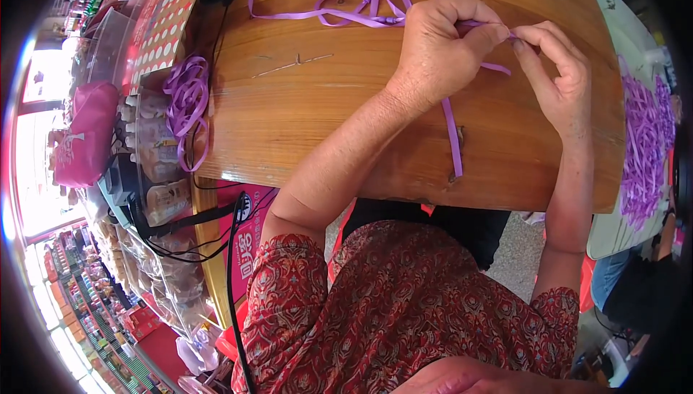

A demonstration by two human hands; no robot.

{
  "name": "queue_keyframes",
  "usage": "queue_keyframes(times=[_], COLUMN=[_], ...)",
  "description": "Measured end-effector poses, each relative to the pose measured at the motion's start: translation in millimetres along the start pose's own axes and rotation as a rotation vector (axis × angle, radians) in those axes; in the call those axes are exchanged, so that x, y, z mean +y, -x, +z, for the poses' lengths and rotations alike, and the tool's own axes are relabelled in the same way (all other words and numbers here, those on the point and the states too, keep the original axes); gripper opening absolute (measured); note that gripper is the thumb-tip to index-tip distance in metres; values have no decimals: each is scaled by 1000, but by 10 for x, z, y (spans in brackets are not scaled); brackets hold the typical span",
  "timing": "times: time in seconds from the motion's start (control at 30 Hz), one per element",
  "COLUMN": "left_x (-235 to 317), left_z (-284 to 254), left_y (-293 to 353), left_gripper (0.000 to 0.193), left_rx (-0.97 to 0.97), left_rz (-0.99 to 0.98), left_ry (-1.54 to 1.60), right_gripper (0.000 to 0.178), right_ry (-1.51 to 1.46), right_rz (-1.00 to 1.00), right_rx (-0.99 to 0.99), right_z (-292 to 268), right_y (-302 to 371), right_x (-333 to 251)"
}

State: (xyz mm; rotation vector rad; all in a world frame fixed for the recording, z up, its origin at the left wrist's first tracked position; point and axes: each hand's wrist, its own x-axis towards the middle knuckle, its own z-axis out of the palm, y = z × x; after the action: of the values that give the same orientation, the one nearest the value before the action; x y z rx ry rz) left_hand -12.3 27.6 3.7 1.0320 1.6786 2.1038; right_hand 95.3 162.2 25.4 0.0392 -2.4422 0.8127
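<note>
My left hand (440, 51) is closed in a pinch on a flat purple ribbon (452, 137) above the wooden table (289, 119). Opposite it, my right hand (556, 69) pinches the same ribbon between thumb and index finger, close to the left fingertips. The bit between the two pinches is mostly hidden by the fingers. Two loose tails hang below my left hand, the longer one lying toward the table's near edge. Beyond the hands, looped purple ribbon (354, 15) with several small knots or gathered spots lies on the wood.
A thin, line-like thing (292, 65) lies left on the table. Purple ribbon (189, 94) hangs bundled at the left edge, near a pink bag (88, 134) and black cables (180, 224). More purple ribbons (642, 148) are heaped on a pale table at right. A dotted box (170, 22) stands far left.
</note>
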Motion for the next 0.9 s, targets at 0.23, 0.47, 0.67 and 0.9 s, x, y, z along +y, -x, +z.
queue_keyframes(times=[0.23,0.47,0.67,0.9], left_x=[-25,74,121,133], left_z=[-35,-55,-33,-562], left_y=[-36,-33,-39,-348], left_gripper=[7,11,22,21], left_rx=[131,53,-87,228], left_rz=[11,-24,213,50], left_ry=[-20,-143,-237,-609], right_gripper=[9,11,14,19], right_ry=[93,138,-65,55], right_rz=[-68,-86,155,264], right_rx=[16,53,251,490], right_z=[-14,15,-72,-366], right_y=[-14,-8,12,20], right_x=[-54,22,333,767])
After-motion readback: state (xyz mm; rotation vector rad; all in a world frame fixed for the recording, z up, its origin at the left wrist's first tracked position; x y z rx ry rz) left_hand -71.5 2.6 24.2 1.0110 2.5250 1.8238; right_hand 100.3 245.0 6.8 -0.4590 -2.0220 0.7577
